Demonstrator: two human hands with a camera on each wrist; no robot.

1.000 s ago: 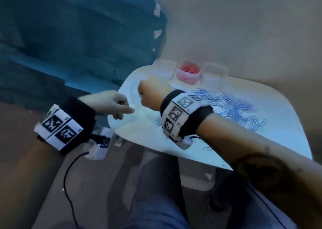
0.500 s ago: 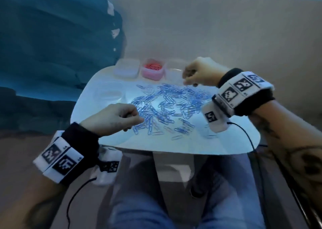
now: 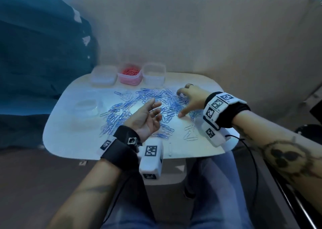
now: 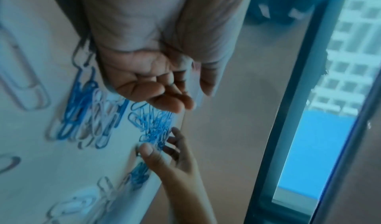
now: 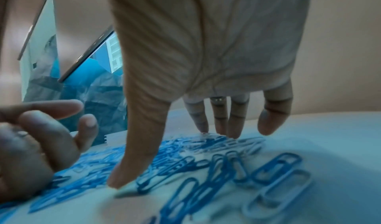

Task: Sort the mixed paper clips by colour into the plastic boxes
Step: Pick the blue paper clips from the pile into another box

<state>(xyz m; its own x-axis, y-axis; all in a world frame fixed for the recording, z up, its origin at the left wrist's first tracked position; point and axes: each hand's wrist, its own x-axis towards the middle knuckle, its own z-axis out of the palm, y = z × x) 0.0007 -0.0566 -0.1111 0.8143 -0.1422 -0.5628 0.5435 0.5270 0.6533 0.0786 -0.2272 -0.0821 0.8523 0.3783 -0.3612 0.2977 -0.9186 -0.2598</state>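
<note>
On the middle of the white tabletop (image 3: 73, 124), a loose heap of paper clips (image 3: 139, 106), spread flat and tangled, mostly bright blue with paler, whitish ones mixed in. Thin bent-wire loops, long and narrow, glossy in the right wrist view (image 5: 206, 178). A few pale clips (image 3: 190, 132) apart from the heap toward the near right edge, one more lone pale clip (image 3: 170, 149) by the near rim.

Along the far edge, three plastic boxes in a row, touching or nearly so: a clear box (image 3: 104, 75) on the left, a box of red clips (image 3: 129, 74) in the middle, another clear box (image 3: 154, 73) on the right. Contents of the two clear ones not readable. Near the left side of the tabletop, a low clear tub (image 3: 86, 107), blurred.

Over the near part of the heap, left hand (image 3: 146, 118) turned palm up, fingers loosely spread and relaxed, holding nothing visible. On the right part of the heap, right hand (image 3: 190, 99) palm down, fingers splayed wide and straight, thumb tip and fingertips (image 5: 218, 126) pressed onto the clips and tabletop, a ring on one finger.

Black wrist bands with white marker blocks on both forearms. Beyond the tabletop, a beige wall and dark teal fabric at left.
</note>
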